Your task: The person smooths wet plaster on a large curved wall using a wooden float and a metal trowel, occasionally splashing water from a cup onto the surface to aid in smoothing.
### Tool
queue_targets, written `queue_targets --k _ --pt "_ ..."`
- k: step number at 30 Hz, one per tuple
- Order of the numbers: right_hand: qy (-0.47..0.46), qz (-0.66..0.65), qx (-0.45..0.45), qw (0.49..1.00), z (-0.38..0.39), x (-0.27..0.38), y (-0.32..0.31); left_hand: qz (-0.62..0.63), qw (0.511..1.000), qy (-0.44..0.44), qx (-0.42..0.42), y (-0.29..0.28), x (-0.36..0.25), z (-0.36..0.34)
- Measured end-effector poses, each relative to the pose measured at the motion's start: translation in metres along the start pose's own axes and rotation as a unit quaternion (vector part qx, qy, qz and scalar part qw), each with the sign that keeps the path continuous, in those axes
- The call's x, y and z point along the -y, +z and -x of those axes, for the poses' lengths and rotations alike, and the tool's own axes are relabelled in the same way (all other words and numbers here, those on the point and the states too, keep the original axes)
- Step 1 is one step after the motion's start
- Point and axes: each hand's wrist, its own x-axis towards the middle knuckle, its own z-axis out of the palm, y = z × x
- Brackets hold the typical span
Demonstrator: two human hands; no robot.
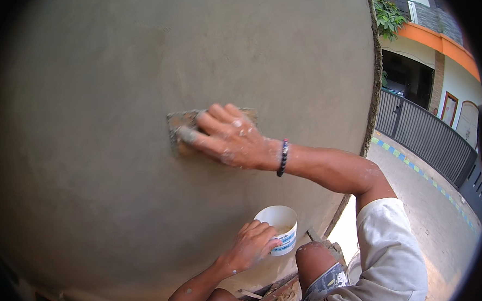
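Note:
My right hand (pixel 232 137) is wrapped round a rectangular plastering float (pixel 179 121), its edges crusted with grey plaster. The float lies against the smooth grey plastered wall (pixel 111 75), about the middle of the view. Specks of plaster cover the fingers, and a dark beaded bracelet (pixel 283 158) circles that wrist. Lower down, my left hand (pixel 250 244) grips the rim and side of a small white plastic tub (pixel 287 236) with blue printing. Some greyish contents show inside the tub, though I cannot make out what they are.
A rough edge (pixel 376 67) ends the wall on the right. Beyond it run a paved street (pixel 412 196) and a dark metal gate (pixel 420 133) before a house. My bent knees are below the tub, with wood scraps (pixel 279 298) between them.

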Motion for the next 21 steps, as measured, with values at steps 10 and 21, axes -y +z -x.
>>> queue_targets --k 10,21 --pt "0.471 0.049 -0.239 0.848 0.152 -0.11 -0.065 -0.012 0.996 -0.053 0.074 0.017 0.018 0.001" --pt "0.485 0.184 -0.271 0.811 0.113 -0.256 -0.141 -0.026 0.997 0.008 0.07 0.021 0.003 -0.029"
